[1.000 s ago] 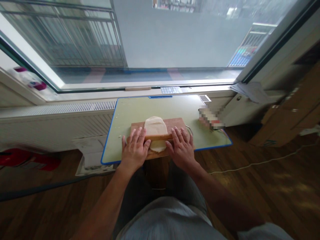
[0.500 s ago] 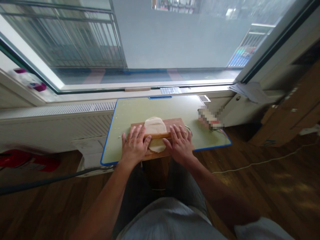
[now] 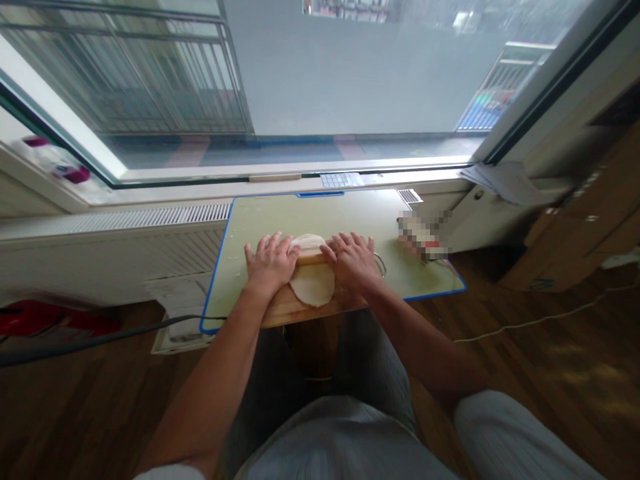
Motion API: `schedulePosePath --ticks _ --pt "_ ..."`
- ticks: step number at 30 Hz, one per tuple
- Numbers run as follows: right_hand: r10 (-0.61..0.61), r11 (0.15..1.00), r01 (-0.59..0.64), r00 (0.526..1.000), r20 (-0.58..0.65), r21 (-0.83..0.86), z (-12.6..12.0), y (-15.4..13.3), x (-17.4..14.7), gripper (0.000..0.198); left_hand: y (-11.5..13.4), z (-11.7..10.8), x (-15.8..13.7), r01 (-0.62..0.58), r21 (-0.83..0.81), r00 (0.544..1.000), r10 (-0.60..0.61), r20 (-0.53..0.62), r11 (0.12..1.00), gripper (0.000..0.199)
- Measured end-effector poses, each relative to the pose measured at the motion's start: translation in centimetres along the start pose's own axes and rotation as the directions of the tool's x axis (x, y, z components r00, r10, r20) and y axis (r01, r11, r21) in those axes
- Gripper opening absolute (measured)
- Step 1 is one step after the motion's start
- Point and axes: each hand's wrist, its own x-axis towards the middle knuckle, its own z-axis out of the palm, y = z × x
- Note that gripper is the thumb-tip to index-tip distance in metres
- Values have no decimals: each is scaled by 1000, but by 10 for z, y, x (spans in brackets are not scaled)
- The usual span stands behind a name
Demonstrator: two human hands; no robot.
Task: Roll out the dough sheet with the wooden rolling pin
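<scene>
A wooden rolling pin [image 3: 311, 259] lies crosswise over a flat, pale round of dough [image 3: 314, 285]. My left hand [image 3: 271, 264] covers its left end and my right hand [image 3: 354, 260] its right end, both palms down. The fingers reach forward over the pin, with the thumbs along its near side, so each hand holds one end. More dough shows on the near side of the pin than beyond it. Beneath is a wooden cutting board [image 3: 283, 312], partly hidden by my hands, with a metal ring handle [image 3: 381, 265] at its right end.
The board rests on a pale green, blue-edged tabletop [image 3: 270, 212]. A blurred-out object [image 3: 423, 237] is at its right. Beyond stand a radiator [image 3: 165, 217] and a window sill. A red fire extinguisher [image 3: 55, 319] is at left, cardboard boxes [image 3: 575, 233] at right.
Both hands have pushed the rolling pin forward, away from my body, across the dough. More of the dough's near part is now uncovered. The board stays in about the same place.
</scene>
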Motion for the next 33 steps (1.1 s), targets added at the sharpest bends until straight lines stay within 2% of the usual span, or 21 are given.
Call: schedulePosePath --ticks 7,13,17,24,30,33 --pt "37 999 -37 998 48 0 4 1 43 66 -5 3 42 84 -40 989 -78 125 996 58" --pt "79 997 -79 992 96 -9 2 0 56 59 -7 1 53 101 -52 979 -90 183 994 61" --pt "63 998 -62 996 61 -16 2 -2 41 56 -6 1 41 64 -26 986 -60 155 998 60" --pt "7 1000 -7 1000 -2 7 -6 -4 -6 60 -1 -2 3 -3 4 1000 3 29 1000 57" --pt "68 996 -70 997 45 50 -11 -9 -38 64 -3 -4 -30 -66 -25 998 66 -8 997 61" --pt "81 995 -82 997 18 56 -7 -10 -54 65 -5 -3 -49 -76 -56 997 75 -15 996 63"
